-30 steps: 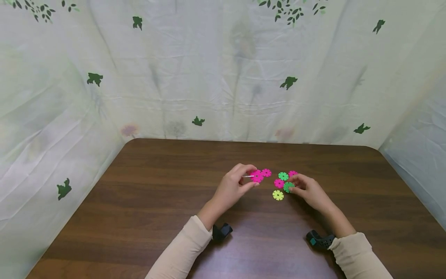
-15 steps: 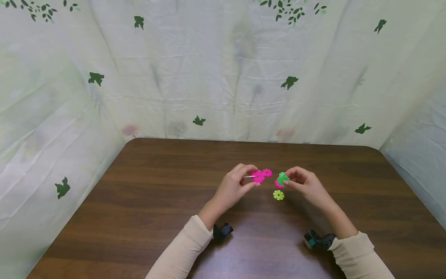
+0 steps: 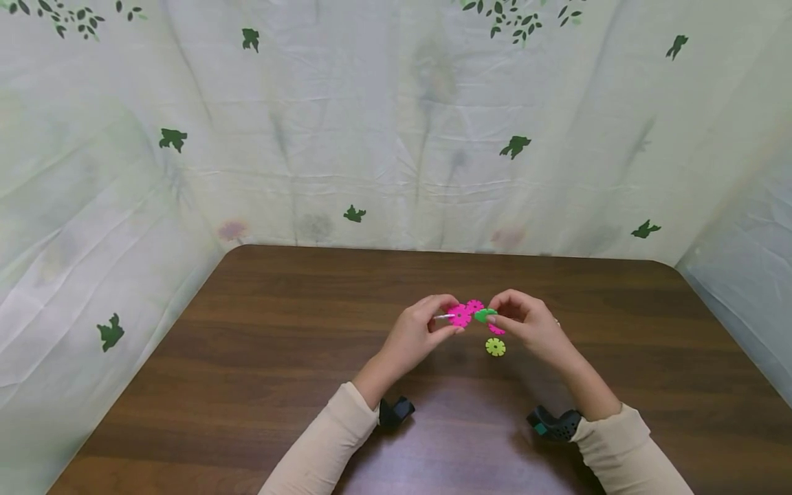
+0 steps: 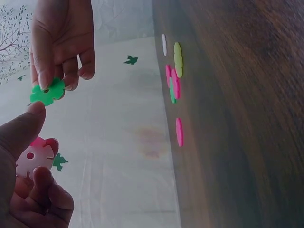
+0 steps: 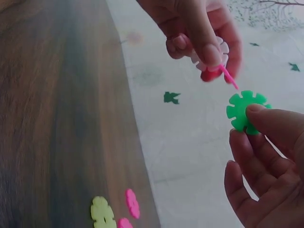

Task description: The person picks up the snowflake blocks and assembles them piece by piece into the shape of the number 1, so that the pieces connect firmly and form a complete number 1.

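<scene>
Left hand [image 3: 422,324] pinches joined pink disc [image 3: 460,315] and white disc [image 4: 42,159]; right hand [image 3: 527,322] pinches green notched disc [image 5: 239,113] just beside, likely to align notches.

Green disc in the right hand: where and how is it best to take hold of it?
Probably by the edge nearest the right hand, coming from the right, pinching both flat faces. The green disc is thin, and this should leave bare its opposite notched edge, which faces the pink disc.
</scene>
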